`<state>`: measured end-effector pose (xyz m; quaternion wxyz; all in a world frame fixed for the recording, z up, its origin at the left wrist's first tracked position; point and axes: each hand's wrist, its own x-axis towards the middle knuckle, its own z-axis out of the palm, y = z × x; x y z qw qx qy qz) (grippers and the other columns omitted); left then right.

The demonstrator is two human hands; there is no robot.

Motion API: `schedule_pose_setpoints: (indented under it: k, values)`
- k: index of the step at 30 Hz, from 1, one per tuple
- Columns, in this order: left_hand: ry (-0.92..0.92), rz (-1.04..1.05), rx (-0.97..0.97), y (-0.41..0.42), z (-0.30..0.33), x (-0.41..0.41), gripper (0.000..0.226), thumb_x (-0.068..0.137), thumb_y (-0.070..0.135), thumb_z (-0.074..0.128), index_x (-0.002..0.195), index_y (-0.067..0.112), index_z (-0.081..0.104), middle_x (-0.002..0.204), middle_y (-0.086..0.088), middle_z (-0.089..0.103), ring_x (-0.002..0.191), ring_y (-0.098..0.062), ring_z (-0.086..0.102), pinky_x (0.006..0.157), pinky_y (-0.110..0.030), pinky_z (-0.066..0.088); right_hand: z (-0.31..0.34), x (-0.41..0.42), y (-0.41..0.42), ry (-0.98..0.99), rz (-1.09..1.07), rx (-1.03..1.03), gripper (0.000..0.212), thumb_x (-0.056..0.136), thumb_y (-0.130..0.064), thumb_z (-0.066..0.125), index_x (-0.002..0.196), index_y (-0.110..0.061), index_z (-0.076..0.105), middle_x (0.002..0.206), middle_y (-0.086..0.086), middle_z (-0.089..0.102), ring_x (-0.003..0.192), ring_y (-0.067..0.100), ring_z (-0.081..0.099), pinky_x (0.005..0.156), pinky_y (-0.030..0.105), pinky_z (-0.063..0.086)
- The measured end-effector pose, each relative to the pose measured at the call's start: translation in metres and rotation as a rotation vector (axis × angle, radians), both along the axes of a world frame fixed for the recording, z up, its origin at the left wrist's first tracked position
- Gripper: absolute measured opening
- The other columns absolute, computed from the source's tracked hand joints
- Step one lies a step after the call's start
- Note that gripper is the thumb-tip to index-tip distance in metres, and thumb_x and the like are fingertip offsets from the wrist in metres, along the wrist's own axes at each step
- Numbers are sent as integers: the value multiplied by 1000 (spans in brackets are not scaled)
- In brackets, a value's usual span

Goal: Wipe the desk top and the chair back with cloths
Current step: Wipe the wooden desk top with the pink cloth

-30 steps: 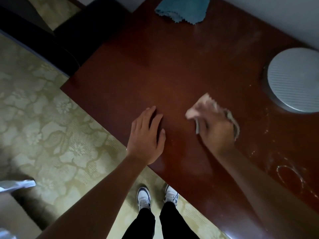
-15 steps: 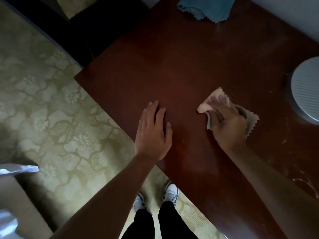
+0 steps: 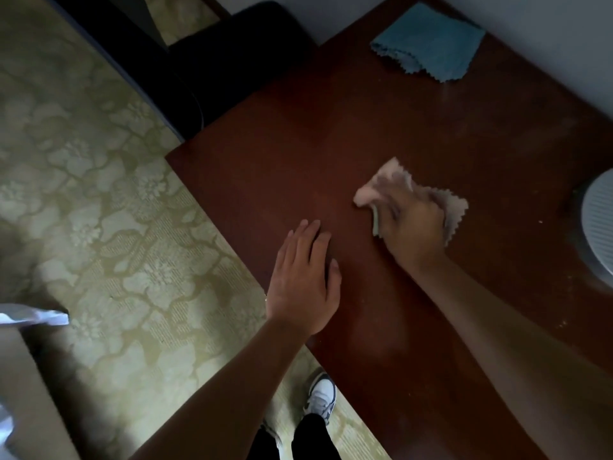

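Pink cloth [image 3: 391,180] slid leftward beneath gripping right hand [image 3: 411,227]; left hand [image 3: 303,273] flat.

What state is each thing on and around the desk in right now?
Left hand: flat on the desk, holding nothing.
Right hand: blurred, pressing the pink cloth.
Pink zigzag-edged cloth: crumpled under the right hand.
Blue zigzag-edged cloth: folded, lying untouched.
Dark red wooden desk top: speckled with crumbs at right.

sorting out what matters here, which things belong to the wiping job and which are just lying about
Part of the job:
- pink cloth, pressed to the desk by the right hand
- wooden desk top
- blue cloth, lying unused at the far corner
- dark chair beside the desk
- left hand, flat on the desk

Just lying about:
- round ribbed white object
- patterned carpet
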<state>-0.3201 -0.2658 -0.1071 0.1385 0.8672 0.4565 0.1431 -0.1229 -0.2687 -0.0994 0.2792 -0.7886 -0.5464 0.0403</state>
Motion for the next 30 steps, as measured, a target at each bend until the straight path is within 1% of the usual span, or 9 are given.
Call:
schedule_pose_setpoints:
  k: [6,8,10,13,17,20,23,26,30]
  values:
    - [8,-14,-36,1,1,0,43,97,21,38,133,7,54,147,-11,48,143,-25,36,121,-40,24,-9,-43,-100,38,334,44,26,93,-15,55,112,-16,72,132,-2,61,132,15,51,109,40,43]
    - [-7,-7,-42,1,1,0,43,96,20,37,133,7,55,146,-11,49,143,-26,37,120,-42,27,-7,-21,-82,-14,294,54,26,92,-19,55,114,-25,67,132,-1,60,127,18,53,108,27,38]
    - [-21,-3,-44,1,0,1,43,97,19,37,133,7,56,146,-11,49,142,-25,38,120,-42,27,-5,9,-43,-22,77,59,31,91,-21,56,120,-23,66,129,8,63,121,27,58,105,23,35]
    - [-43,1,-63,0,-1,-1,41,97,18,37,132,7,56,146,-10,49,143,-24,37,121,-40,24,-1,8,-20,43,-110,-4,37,94,-28,50,125,-16,66,129,13,64,119,35,60,105,39,41]
    - [-81,-8,-95,2,1,-2,43,95,17,35,129,5,57,145,-11,50,143,-25,37,121,-40,24,-1,-81,-95,88,177,0,29,98,-24,48,117,-20,70,138,4,58,136,19,47,113,34,35]
    - [-108,-5,-142,3,3,-3,46,93,18,33,130,6,57,147,-8,49,145,-23,33,122,-34,18,-5,-95,-120,78,277,20,26,98,-25,53,116,-18,71,134,-5,59,132,10,49,107,30,43]
    - [-126,-19,-155,6,2,-6,45,93,18,36,132,8,56,147,-8,50,145,-22,34,122,-37,22,-8,-51,-103,-11,182,8,32,97,-32,51,122,-22,68,132,1,62,122,20,59,101,29,44]
    - [-105,-75,-119,7,0,-13,44,95,17,38,134,6,55,146,-10,51,143,-23,37,121,-39,26,-10,-20,-95,30,7,18,34,97,-26,52,127,-17,64,130,7,64,127,26,56,105,50,43]
    - [-86,-75,-95,6,0,-13,45,96,19,37,134,5,56,145,-10,52,142,-25,40,119,-41,30,-9,-75,-129,58,151,9,27,94,-15,59,119,-15,70,134,1,61,133,19,50,108,48,41]
